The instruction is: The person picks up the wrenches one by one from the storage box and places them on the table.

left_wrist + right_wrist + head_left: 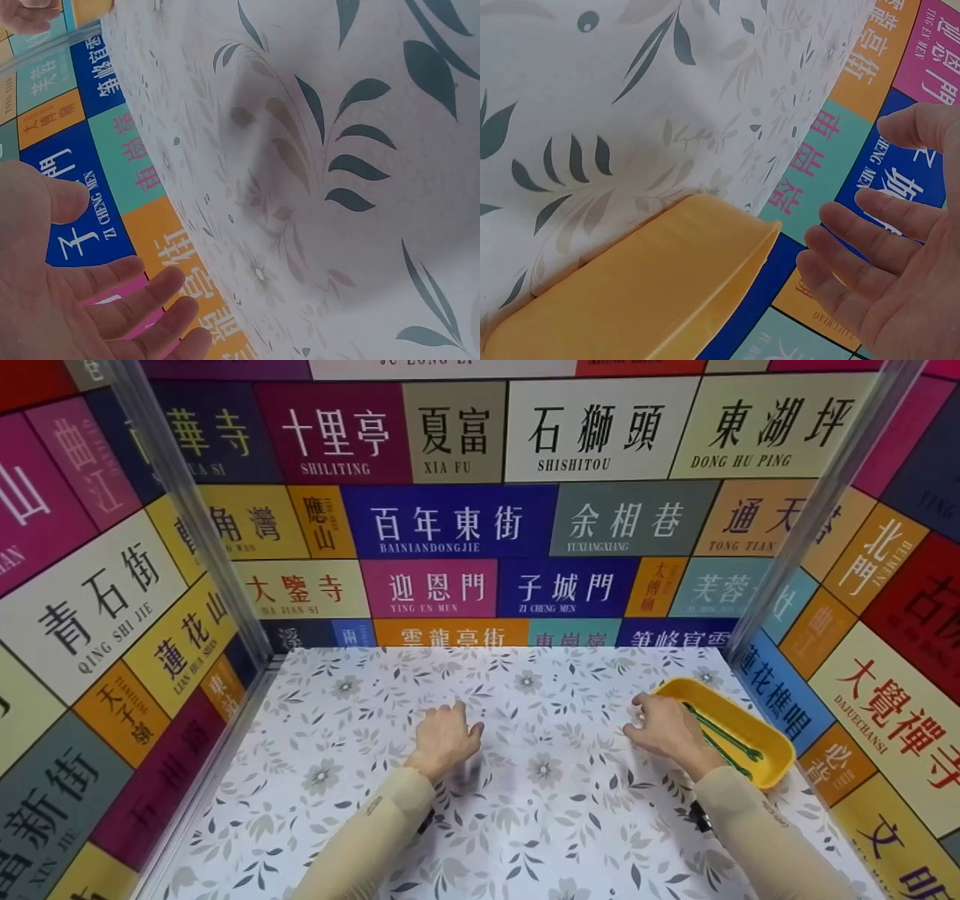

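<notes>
In the head view, my left hand (446, 739) is over the middle of the patterned tabletop, holding nothing. The left wrist view shows its fingers (161, 300) loosely extended, with the thumb apart. My right hand (667, 727) hovers by the left side of a yellow tray (786, 750) and covers part of its rim. Fingers and thumb of that hand (900, 255) are spread and hold nothing in the right wrist view. Inside the tray lie two slim green tools resembling open-end wrenches (727, 735); their near ends are partly hidden by my right hand and forearm.
A white tabletop (525, 840) with a floral leaf print lies under both hands. Panels covered in colourful Chinese place-name signs (450, 521) stand at the back, left and right. Metal posts (202, 525) mark the corners. The tray sits near the table's right edge.
</notes>
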`<state>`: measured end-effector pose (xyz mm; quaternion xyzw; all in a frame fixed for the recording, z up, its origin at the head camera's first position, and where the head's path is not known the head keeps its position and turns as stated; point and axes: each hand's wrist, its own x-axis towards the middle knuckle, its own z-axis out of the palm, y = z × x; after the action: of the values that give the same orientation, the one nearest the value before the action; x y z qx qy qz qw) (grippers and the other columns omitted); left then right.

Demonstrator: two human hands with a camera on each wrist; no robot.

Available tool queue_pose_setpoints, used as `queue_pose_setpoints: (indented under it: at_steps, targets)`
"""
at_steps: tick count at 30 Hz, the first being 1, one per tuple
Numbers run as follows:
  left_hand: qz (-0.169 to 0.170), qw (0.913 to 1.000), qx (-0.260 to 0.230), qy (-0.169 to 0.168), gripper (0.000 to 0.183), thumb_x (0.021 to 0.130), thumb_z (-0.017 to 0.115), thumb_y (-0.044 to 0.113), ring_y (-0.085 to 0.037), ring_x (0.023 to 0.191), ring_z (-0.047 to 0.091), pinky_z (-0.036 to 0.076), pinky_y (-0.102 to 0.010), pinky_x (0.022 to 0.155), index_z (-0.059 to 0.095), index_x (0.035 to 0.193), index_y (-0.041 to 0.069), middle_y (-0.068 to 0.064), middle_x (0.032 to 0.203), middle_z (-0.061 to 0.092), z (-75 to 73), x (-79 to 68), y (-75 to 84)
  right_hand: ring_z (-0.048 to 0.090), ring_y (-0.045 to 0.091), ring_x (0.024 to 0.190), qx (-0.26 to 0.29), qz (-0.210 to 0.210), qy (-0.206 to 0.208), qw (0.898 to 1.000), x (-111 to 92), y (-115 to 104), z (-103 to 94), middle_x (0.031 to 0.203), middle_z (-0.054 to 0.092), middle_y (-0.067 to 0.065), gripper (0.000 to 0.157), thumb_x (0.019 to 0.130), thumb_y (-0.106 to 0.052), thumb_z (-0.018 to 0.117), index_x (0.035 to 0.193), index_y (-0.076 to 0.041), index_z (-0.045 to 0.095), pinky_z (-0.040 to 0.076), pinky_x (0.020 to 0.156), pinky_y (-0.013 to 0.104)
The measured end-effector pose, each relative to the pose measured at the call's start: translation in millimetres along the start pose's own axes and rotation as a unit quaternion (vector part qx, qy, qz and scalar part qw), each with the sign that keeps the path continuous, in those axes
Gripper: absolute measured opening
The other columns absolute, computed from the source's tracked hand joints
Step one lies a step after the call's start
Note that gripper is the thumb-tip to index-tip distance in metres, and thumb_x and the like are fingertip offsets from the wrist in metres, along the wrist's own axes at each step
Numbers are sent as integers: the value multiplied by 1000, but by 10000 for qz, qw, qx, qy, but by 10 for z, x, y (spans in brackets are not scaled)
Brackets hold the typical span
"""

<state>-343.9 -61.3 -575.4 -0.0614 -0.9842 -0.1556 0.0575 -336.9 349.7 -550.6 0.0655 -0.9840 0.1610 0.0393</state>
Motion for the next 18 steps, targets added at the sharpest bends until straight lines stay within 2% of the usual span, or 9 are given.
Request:
queue_pose_setpoints:
  at_steps: [7,13,18]
  targets:
    - [91,9999,62,38,48,104,69,49,-41,103,75,65,-58,86,75,121,4,-20,111,79,-13,22,53,71,35,101,70,190,-91,9998,-4,70,-57,127,77,26,57,100,-35,74,144,1,68,62,94,61]
    - [269,9996,82,16,52,105,67,50,-43,105,75,65,-58,89,74,124,2,-22,113,79,14,16,108,66,37,110,280,757,-446,9957,-20,114,-110,139,71,25,59,103,-38,71,151,-4,62,58,105,64]
    - [412,9989,181,133,48,104,69,49,-44,98,76,64,-57,88,74,116,2,-22,104,79,57,0,154,64,36,107,279,961,-544,9935,-20,151,-139,131,71,22,58,103,-40,71,147,-4,63,56,98,56]
